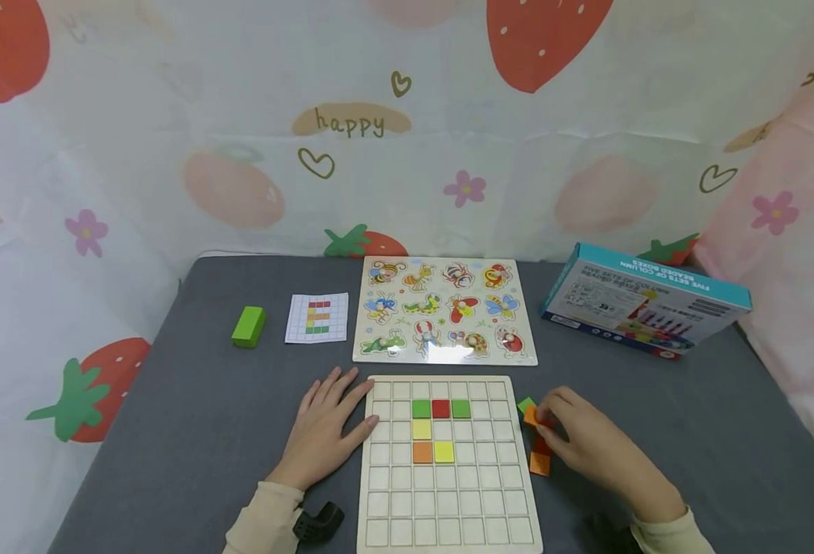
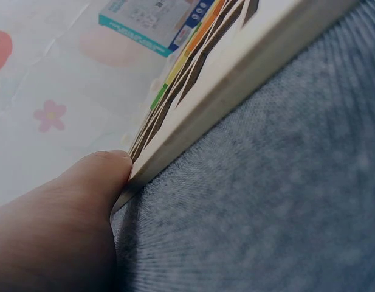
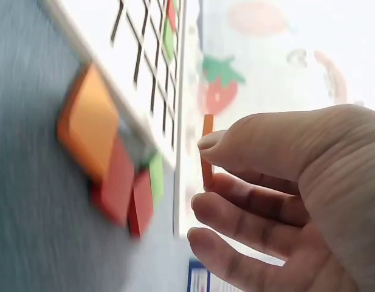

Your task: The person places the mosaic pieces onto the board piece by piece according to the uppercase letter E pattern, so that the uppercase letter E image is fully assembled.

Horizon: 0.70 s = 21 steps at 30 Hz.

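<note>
The left hand (image 1: 324, 438) lies with fingers extended, its thumb touching the left edge of a pale wooden grid board (image 1: 458, 481). Six square tiles (image 1: 440, 408), coloured green, red, yellow and orange, occupy the board's upper cells. The right hand (image 1: 583, 442) pinches a thin orange tile (image 3: 208, 125), near loose red, green and orange tiles (image 1: 539, 463) beside the board's right edge.

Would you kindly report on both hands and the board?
Left hand touching pale wooden gridded board, left edge. Right hand pinching orange square tile. Loose coloured square tiles beside board's right edge, none visibly blocking.
</note>
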Available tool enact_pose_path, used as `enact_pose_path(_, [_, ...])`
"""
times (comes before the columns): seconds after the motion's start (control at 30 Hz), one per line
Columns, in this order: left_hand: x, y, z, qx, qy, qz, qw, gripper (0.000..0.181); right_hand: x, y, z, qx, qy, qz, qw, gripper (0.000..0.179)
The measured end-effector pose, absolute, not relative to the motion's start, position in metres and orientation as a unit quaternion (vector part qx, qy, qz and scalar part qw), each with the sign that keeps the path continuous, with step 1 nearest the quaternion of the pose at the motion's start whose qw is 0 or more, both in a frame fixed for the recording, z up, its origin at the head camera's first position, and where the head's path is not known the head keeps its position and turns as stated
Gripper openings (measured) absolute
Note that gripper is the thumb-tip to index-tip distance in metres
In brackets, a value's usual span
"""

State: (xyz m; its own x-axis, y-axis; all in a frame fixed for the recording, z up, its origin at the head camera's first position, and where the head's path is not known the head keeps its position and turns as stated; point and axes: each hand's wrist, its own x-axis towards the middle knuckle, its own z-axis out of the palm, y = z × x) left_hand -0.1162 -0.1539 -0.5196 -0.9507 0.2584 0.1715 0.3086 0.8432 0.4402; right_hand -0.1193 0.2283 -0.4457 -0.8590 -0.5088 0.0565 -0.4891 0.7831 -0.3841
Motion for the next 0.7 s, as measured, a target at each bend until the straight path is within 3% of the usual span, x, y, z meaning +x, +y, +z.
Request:
enact_pose_path(0.27, [-0.116, -0.154, -0.519, -0.148, -0.958, -0.240, 0.057, 0.059, -0.113, 0.195, -0.449, -0.360, 0.901, -0.239, 0.050, 0.013])
enact_pose_path(0.7, [-0.116, -0.154, -0.519, -0.148, -0.958, -0.240, 0.052, 0.059, -0.108, 0.165, -0.460, -0.410, 0.880, -0.231, 0.063, 0.012])
